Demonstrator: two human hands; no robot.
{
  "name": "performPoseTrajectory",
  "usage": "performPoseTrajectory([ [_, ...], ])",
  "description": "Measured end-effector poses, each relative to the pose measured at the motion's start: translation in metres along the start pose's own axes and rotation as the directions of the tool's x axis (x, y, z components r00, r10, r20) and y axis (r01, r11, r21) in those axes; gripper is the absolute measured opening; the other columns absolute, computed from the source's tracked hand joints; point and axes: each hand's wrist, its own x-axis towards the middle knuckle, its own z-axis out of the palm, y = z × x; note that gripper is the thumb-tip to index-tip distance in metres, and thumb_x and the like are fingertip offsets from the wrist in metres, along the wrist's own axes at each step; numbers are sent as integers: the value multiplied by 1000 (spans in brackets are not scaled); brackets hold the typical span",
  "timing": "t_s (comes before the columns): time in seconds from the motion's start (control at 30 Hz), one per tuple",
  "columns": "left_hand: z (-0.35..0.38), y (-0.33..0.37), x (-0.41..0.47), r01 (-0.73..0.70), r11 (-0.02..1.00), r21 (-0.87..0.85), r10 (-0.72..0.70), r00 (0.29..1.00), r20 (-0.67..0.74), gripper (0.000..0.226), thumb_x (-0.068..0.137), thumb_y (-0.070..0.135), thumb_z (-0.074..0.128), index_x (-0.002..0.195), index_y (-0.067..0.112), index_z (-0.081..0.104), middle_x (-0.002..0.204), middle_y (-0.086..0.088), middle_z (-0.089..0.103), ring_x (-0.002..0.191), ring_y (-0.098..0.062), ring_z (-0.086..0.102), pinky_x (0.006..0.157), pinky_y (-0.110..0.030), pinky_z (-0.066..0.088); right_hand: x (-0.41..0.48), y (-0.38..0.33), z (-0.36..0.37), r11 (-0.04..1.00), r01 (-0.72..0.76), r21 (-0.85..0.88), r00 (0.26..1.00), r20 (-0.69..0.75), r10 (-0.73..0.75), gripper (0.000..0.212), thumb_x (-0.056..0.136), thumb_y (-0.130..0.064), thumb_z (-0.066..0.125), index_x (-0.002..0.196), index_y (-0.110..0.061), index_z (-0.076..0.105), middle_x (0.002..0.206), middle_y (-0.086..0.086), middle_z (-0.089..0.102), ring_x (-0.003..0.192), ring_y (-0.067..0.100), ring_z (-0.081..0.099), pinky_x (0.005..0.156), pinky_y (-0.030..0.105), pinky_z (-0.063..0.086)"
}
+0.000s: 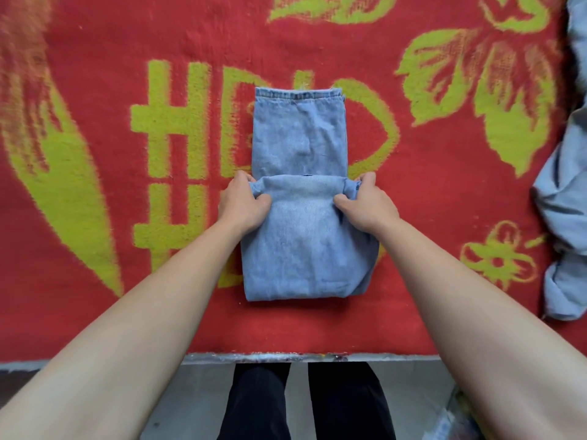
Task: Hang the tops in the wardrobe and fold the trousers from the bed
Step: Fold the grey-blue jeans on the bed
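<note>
Left hand, right hand bare; forearms bare; black trousers on both legs.

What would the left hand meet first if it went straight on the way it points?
The left hand grips the fold of the jeans and points away, slightly right. It would likely meet the flat far half of the same jeans first, then the red blanket. Nothing else shows there.

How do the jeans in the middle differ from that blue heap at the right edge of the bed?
The jeans lie in flat, neat folds; the blue heap is crumpled. The left hand and right hand grip the jeans' folded edge; nothing touches the heap. The jeans are deeper blue; the heap paler. Both rest on the red blanket.
</note>
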Motion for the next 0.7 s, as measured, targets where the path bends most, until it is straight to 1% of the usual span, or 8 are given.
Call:
performPoseTrajectory([
  [0.07,-1,-1,-2,-2,999,35,1,1000,27,30,79,29,57,103,20,41,107,-4,60,101,-32,55,85,-43,47,0,0,-4,1000,18,-6,1000,23,-18,50,87,-45,55,121,-15,34,114,10,62,103,34,60,76,39,42],
  [0.2,5,-7,-15,65,997,47,-68,996,55,27,84,29,55,103,16,41,92,-1,57,92,-30,57,72,-37,43,-11,14,0,996,87,-8,996,-19,-87,48,84,-43,55,122,-20,38,103,1,56,97,31,57,74,38,40],
  [0.33,12,-9,-19,51,989,137,-54,998,25,27,85,28,54,103,16,39,97,-5,60,88,-32,58,68,-36,39,-9,17,7,989,120,-91,991,-43,-124,48,82,-45,55,118,-19,39,103,4,58,97,32,59,73,38,39],
  [0.43,11,-5,-17,82,980,181,-89,996,32,29,84,30,54,105,17,39,98,-5,60,89,-32,59,70,-37,41,-5,11,-1,967,112,-229,993,-21,-120,49,79,-50,56,110,-18,36,93,4,57,89,31,58,71,37,38],
  [0.53,14,-2,-20,58,962,267,-49,998,-41,37,82,28,56,112,13,41,113,-10,56,105,-34,54,82,-43,45,5,7,-12,929,150,-338,988,22,-152,58,73,-56,61,110,-14,46,98,6,59,92,31,59,72,37,44],
  [0.57,14,-1,-19,57,971,230,-37,995,-89,41,80,28,57,114,12,42,118,-11,54,111,-34,51,88,-44,44,12,5,-19,948,155,-279,988,40,-150,57,70,-56,64,105,-13,52,93,5,60,88,30,59,70,35,44],
  [0.63,8,8,-7,49,999,3,-47,979,-199,53,72,34,59,118,12,45,119,-9,54,115,-31,50,95,-43,43,28,-2,-32,992,122,24,990,62,-123,47,66,-57,67,86,-17,55,73,-1,54,72,24,52,58,31,38],
  [0.7,-4,25,12,5,976,-219,-58,970,-236,66,64,40,57,123,11,48,112,-4,58,110,-28,54,95,-40,45,45,-14,-43,938,98,333,995,-5,-102,52,62,-61,66,94,-20,57,72,-6,53,67,14,49,59,28,36],
])
